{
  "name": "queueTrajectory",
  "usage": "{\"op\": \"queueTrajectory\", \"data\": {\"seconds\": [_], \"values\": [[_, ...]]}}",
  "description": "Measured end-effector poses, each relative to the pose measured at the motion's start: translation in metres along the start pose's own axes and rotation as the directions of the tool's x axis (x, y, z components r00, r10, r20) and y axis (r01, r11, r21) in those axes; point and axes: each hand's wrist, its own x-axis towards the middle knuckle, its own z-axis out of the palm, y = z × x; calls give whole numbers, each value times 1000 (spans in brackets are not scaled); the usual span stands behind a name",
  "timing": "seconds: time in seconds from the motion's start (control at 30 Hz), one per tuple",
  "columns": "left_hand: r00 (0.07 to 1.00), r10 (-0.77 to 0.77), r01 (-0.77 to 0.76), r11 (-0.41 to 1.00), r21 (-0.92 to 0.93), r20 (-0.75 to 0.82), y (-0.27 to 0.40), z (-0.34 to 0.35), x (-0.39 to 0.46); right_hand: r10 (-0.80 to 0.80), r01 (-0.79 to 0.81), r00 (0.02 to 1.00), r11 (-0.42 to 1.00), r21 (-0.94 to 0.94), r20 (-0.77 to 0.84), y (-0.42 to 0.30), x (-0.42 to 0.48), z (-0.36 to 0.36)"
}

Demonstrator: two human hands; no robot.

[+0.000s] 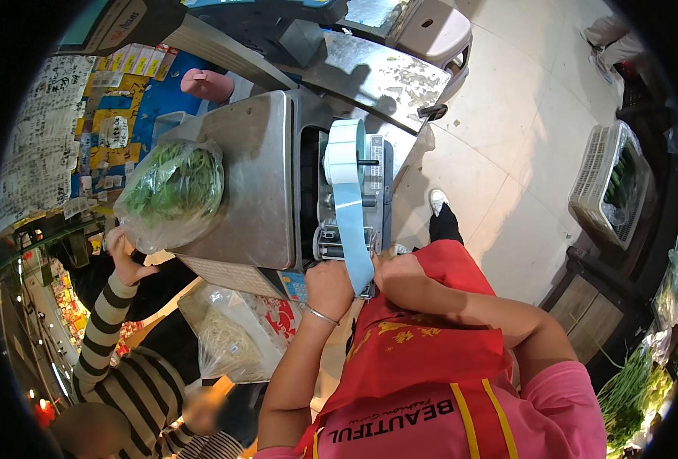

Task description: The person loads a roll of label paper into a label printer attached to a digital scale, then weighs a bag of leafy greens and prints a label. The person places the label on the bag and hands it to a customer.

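Note:
A label-printing scale [258, 160] stands before me with its printer side exposed. From a roll of labels [343, 152] on a black spindle, a pale blue label strip [350, 224] runs down over the printer mechanism [330, 244]. My left hand [328, 290], with a bracelet at the wrist, is curled at the strip's left edge. Across from it, my right hand [399, 276] closes at the right edge. The strip bends between the hands, and my fingertips are mostly hidden. A clear bag of leafy greens [172, 183] rests on the scale's metal plate.
Another person's hand [125, 258] is beside the greens bag. Below the scale's keypad [235, 275] lies a bag of pale strands [230, 338]. A pink container [207, 85] stands behind the scale. At right are a white crate [597, 183] of green vegetables and a plastic stool [436, 28].

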Motion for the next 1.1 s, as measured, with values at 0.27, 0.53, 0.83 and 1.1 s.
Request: {"op": "queueTrajectory", "data": {"seconds": [0.27,0.53,0.83,1.1], "values": [[996,14,-7,997,75,-86,2,3,-2,293,-85,921,794,601,-256,55,30,-35],[998,4,-3,1000,17,-62,-1,1,-4,422,-251,888,780,574,-184,46,54,-12],[999,-33,32,996,-83,-10,1,1,-2,421,-278,901,745,606,-103,48,63,-2],[993,-115,114,990,-85,-2,6,5,5,397,-206,905,724,658,-154,55,63,-1]]}}
